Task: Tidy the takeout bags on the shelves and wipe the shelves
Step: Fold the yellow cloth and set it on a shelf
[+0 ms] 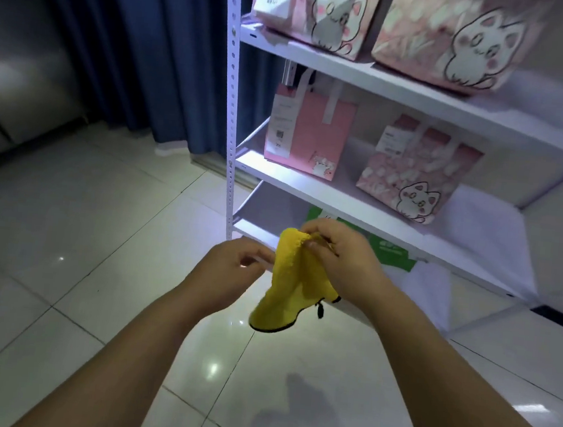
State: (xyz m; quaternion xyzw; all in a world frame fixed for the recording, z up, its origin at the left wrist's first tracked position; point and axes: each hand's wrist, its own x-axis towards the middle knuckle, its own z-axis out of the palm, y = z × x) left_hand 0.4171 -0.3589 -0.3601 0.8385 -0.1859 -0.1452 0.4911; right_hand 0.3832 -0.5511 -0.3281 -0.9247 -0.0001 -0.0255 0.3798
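A yellow cloth [292,285] with a dark edge hangs in front of me, low, beside the white shelf unit [422,92]. My right hand [341,257] pinches its top edge. My left hand [233,270] is at the cloth's left edge, fingers curled, seemingly pinching it. Two pink cat-print takeout bags [327,11] [462,34] stand on the upper shelf. On the middle shelf stand a plain pink bag [309,137] with a receipt and a cat-print bag [414,178]. A green bag [393,255] lies on the lowest shelf, partly hidden by my right hand.
The shelf's perforated white post [232,105] stands at its left front corner. A blue curtain [145,45] hangs behind to the left. Glossy white floor tiles [65,227] spread out left and below me. A wall lies to the right of the shelves.
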